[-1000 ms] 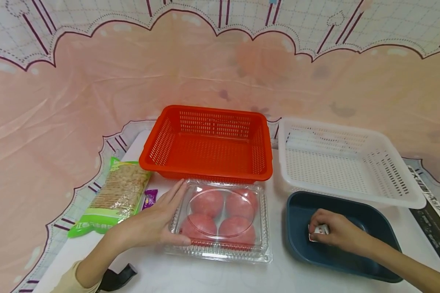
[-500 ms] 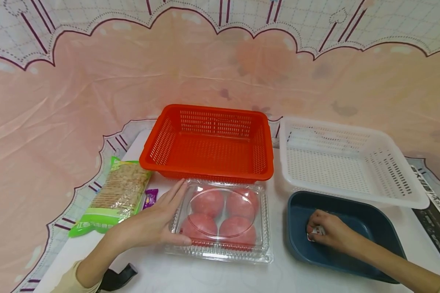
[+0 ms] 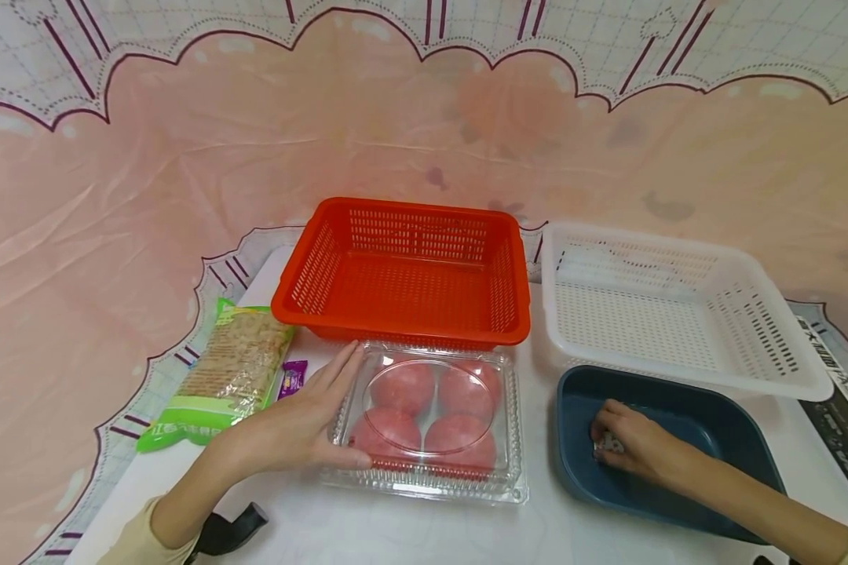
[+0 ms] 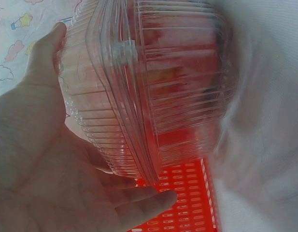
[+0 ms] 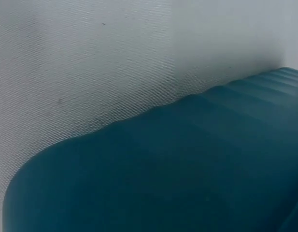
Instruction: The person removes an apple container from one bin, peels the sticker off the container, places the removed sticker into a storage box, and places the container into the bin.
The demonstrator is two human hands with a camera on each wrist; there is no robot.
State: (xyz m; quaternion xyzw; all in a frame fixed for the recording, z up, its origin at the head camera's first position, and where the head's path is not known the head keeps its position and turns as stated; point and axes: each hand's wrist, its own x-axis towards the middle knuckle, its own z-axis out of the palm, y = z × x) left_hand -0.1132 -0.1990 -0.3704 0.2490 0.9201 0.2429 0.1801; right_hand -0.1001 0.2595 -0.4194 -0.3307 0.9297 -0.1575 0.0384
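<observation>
A clear plastic clamshell box [image 3: 431, 488] with several round red fruits inside lies lid-up at the centre of the table. My left hand [image 3: 297, 428] rests along its left side, fingers and thumb spread. In the left wrist view the extended fingers [image 4: 146, 205] lie beside the ridged box wall [image 4: 182, 96]. My right hand [image 3: 639, 443] reaches into a dark blue plastic basin [image 3: 735, 455] and pinches a small white object [image 3: 611, 443] near its left end. Fingers hide most of that object, so its kind is unclear. The right wrist view shows only the basin's outer wall [image 5: 163, 169] and table.
A red slotted basket [image 3: 403, 294] stands behind the box, and a white one [image 3: 636, 322] behind the basin. On the left lie a green-ended bag of tan food [image 3: 233, 361] and a small purple packet [image 3: 293, 378]. A black pasta box [image 3: 837, 431] lies far right.
My right hand has shifted slightly left inside the basin, and the small white object now shows less between the fingers. My left hand stays on the clamshell box.
</observation>
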